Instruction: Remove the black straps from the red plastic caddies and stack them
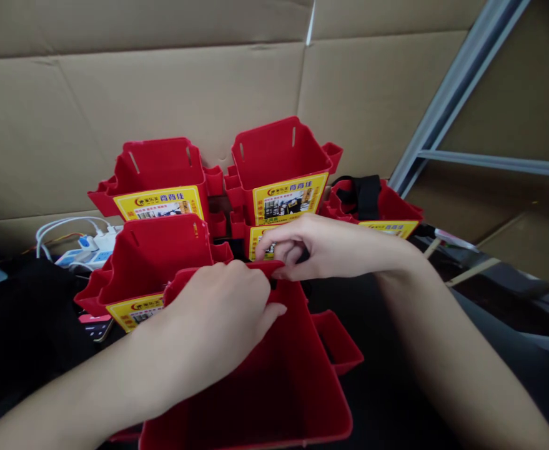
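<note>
A red plastic tool box (321, 400) with an open top and a small side pocket stands closest to me. My left hand (227, 312) is closed over its far rim, knuckles up and thumb inside the box. At the right end of that rim, my right hand (297, 247) pinches the edge, its thumb on the near side and curled fingers behind. A dark spot, possibly a slot, shows beside the right thumb. Whether a strap or other small piece is between those fingers is hidden.
Behind stand more red boxes (283, 150) with yellow labels, some stacked. A box at right (393, 203) holds a black strap (366, 197). Left are a power strip (89, 257) with white cables, a phone (97, 328) and black cloth (25, 331). Cardboard (185, 87) walls the back; a metal frame (461, 81) leans right.
</note>
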A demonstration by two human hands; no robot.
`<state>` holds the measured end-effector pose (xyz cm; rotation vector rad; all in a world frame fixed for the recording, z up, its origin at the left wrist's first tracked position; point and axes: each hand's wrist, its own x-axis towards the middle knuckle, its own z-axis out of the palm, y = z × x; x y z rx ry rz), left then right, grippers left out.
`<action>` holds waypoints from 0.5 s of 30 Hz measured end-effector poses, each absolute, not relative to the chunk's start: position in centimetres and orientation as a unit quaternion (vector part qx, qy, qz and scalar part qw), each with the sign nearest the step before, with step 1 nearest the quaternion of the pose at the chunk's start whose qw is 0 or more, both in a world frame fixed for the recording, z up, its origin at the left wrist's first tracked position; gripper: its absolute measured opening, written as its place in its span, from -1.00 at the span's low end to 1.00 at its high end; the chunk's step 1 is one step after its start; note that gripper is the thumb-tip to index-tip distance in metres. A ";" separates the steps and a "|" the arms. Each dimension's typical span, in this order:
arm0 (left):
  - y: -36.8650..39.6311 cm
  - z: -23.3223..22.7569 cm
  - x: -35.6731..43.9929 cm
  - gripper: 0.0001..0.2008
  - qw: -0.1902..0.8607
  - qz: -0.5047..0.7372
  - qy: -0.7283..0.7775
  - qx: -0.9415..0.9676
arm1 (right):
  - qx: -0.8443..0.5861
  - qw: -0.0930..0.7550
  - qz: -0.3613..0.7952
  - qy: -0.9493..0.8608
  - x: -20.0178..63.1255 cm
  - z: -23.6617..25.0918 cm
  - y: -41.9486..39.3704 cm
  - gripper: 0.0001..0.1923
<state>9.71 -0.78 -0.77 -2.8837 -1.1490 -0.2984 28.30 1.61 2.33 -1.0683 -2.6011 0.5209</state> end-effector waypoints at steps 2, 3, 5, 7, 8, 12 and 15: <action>-0.3 -1.4 10.8 -0.65 0.041 -0.084 -0.371 -0.924 | -0.371 0.137 0.168 -0.903 28.3 2.4 1.6 -0.77; 0.1 -1.7 11.3 -0.66 0.058 -0.083 -0.363 -0.926 | -0.372 0.137 0.169 -0.902 28.4 2.4 1.6 -0.76; 0.7 -1.8 11.7 -0.69 0.079 -0.079 -0.335 -0.936 | -0.377 0.135 0.180 -0.898 28.5 2.4 1.6 -0.76; 0.9 -1.6 11.3 -0.71 0.072 -0.073 -0.301 -0.948 | -0.384 0.129 0.193 -0.894 28.5 2.3 1.6 -0.79; 0.8 -1.4 10.7 -0.72 0.059 -0.069 -0.286 -0.954 | -0.386 0.126 0.193 -0.893 28.5 2.3 1.6 -0.82; -1.0 -0.8 6.7 -0.76 -0.005 -0.051 -0.264 -0.963 | -0.393 0.127 0.133 -0.901 28.7 2.2 1.9 -0.95; -3.0 -1.2 2.5 -0.78 -0.024 -0.063 -0.291 -0.954 | -0.394 0.117 0.103 -0.906 29.0 2.2 2.2 -0.92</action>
